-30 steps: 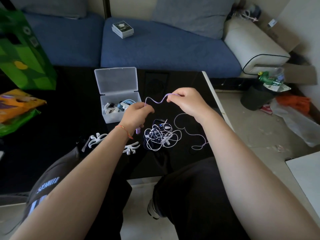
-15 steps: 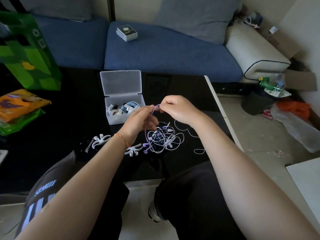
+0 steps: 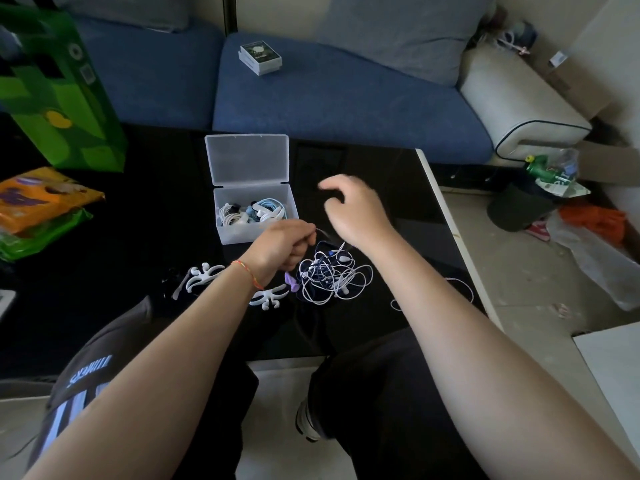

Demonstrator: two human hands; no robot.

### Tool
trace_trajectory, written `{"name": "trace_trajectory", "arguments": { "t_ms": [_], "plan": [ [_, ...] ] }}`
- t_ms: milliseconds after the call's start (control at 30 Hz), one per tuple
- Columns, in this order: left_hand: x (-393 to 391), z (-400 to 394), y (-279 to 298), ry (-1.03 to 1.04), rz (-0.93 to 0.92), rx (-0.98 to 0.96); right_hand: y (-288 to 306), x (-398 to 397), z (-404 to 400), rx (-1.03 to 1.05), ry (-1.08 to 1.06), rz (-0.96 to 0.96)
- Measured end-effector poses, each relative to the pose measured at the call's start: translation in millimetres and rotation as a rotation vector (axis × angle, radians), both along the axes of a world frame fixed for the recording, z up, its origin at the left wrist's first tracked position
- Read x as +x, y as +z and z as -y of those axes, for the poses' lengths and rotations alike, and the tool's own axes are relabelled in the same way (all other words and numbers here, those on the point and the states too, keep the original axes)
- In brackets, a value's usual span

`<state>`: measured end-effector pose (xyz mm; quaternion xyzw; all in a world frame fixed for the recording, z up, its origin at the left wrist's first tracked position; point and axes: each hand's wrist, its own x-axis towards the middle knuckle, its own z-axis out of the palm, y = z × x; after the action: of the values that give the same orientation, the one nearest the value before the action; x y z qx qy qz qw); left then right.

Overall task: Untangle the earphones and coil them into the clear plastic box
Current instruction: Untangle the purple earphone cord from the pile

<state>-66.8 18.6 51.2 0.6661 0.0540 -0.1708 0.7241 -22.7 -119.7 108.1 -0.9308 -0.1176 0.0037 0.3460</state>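
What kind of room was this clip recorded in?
Most likely a home living room: a blue sofa with grey cushions stands behind a low black table, with a bin and clutter on the floor beside.

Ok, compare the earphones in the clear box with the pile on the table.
The earphones in the clear plastic box lie in compact bundles, some light blue; the tangled earphones sprawl in loose white loops. The first sit inside the box walls, the second lie on the black table. Both are thin corded earphones.
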Motion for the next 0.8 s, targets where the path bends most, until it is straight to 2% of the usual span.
{"name": "trace_trajectory", "arguments": {
  "t_ms": [100, 233, 333, 433, 533, 633, 800],
  "plan": [
    [-3.8, 4.0, 4.9, -0.025, 0.011, 0.004, -4.3, -9.2, -17.4, 0.18, 0.126, -0.263],
    [-4.8, -0.9, 4.4, -0.02, 0.009, 0.047, -5.6, -5.0, -11.0, -0.043, 0.207, -0.337],
    [-3.6, -9.1, -0.1, -0.019, -0.009, 0.074, 2.7, -3.3, -1.2, -0.104, 0.213, -0.377],
    [-2.0, -12.6, -1.6, -0.058, -0.051, 0.042, 5.8, -3.3, 4.8, -0.114, 0.214, -0.345],
    [-1.3, -13.4, -3.8, -0.085, -0.106, -0.02, 2.8, 0.5, 7.7, -0.162, 0.189, -0.202],
    [-1.9, -12.8, -5.3, -0.118, -0.111, -0.15, -0.6, 5.1, 11.5, -0.072, 0.13, -0.109],
    [-3.0, -13.0, -2.1, -0.16, -0.128, -0.32, -5.1, 8.5, 16.9, -0.009, 0.025, -0.064]
  ]
}}
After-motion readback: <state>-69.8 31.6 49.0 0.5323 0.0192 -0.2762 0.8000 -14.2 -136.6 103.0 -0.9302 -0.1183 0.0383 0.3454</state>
